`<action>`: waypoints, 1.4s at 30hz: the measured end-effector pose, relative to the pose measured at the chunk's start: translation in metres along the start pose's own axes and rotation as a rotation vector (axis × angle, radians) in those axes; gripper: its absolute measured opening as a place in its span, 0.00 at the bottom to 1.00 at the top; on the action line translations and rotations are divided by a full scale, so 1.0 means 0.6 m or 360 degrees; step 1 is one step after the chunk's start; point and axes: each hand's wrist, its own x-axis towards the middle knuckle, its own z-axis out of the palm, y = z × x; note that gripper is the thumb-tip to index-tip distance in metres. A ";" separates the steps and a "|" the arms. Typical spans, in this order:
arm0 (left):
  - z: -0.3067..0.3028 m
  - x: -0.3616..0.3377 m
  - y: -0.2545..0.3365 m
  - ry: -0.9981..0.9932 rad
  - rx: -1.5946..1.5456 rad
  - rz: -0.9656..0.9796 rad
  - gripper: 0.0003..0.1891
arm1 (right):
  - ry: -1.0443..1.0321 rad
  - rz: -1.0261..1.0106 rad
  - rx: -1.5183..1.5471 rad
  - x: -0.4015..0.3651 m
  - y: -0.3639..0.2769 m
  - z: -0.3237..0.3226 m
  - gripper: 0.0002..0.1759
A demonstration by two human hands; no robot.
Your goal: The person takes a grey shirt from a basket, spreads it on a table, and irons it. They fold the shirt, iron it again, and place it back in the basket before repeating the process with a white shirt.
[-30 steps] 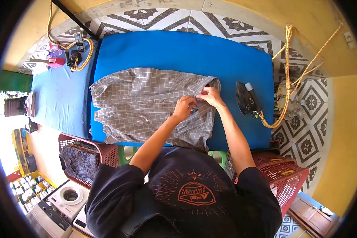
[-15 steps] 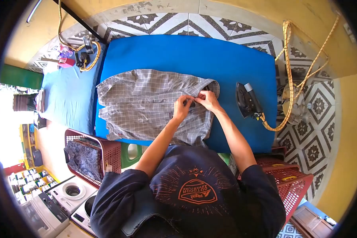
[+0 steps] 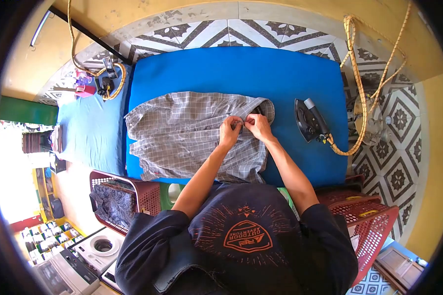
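A grey checked shirt (image 3: 182, 135) lies front up across the blue padded board (image 3: 241, 69), its collar end to the right. Both hands work at the front opening near the collar. My left hand (image 3: 230, 130) is closed in a pinch on the shirt's front edge. Close beside it, my right hand (image 3: 258, 126) pinches the facing edge, the fingertips of the two hands almost meeting. Any button between them is too small to make out. To the right of the shirt, a black iron (image 3: 310, 121) rests on the board with its cord attached.
A yellow cord (image 3: 362, 98) loops from the iron up along the wall. On the left, a second blue-covered table (image 3: 91, 132) bears another iron (image 3: 103, 86). A basket (image 3: 150, 196) of folded clothes stands below, near a washing machine (image 3: 101, 246). More red baskets (image 3: 374, 226) stand at right.
The view has shifted slightly, so the board sits a little lower and further right. Both hands stay at the shirt's front near the collar, with only small finger movements.
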 end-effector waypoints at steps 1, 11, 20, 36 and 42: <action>0.002 0.002 -0.002 -0.0006 0.0000 0.0003 0.08 | -0.0016 -0.0032 0.0016 0.000 0.005 0.001 0.07; -0.002 0.017 -0.007 0.0021 0.0048 -0.0136 0.15 | 0.0033 -0.0014 0.0115 -0.007 0.004 -0.012 0.09; -0.012 0.023 -0.016 -0.0104 0.0124 -0.0160 0.17 | -0.0012 0.0038 0.0118 -0.007 0.005 -0.015 0.12; -0.018 0.035 -0.058 -0.0777 -0.0644 -0.0461 0.13 | -0.0181 0.0024 0.0219 -0.003 0.021 -0.023 0.14; -0.016 0.030 -0.052 -0.0598 -0.0981 -0.0561 0.12 | -0.0397 -0.0112 0.0117 -0.011 0.018 -0.083 0.18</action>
